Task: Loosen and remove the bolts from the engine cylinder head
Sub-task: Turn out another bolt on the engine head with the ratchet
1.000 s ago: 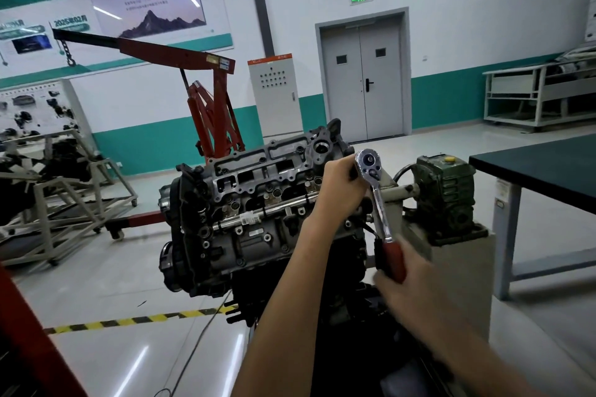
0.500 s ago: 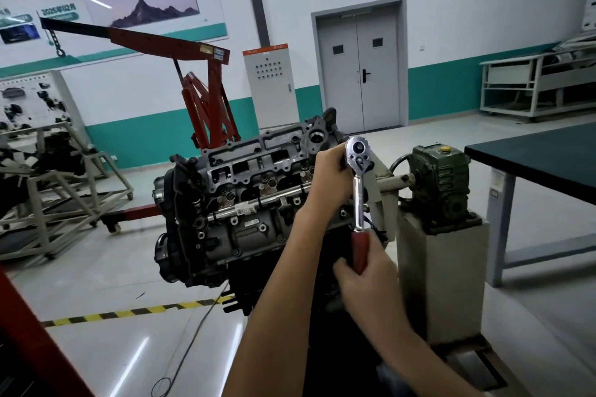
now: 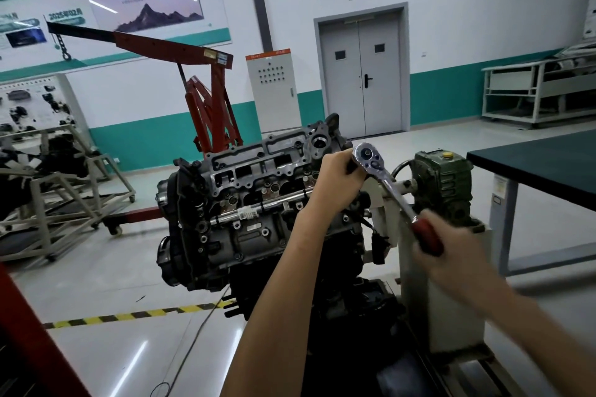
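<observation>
At frame centre, the left hand [image 3: 338, 177] curls around the ratchet [image 3: 388, 185] head at the cylinder head [image 3: 258, 167]; the blurred right hand [image 3: 451, 255] grips its red handle

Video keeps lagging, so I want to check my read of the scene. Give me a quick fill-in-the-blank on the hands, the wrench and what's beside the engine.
1. The right hand grips the ratchet wrench by its ____ handle.
2. The left hand holds the same wrench at the end opposite the handle, its round ____.
3. The green gearbox to the right of the engine has a ____ cap on top.

Missing words: red; head; yellow.
</observation>
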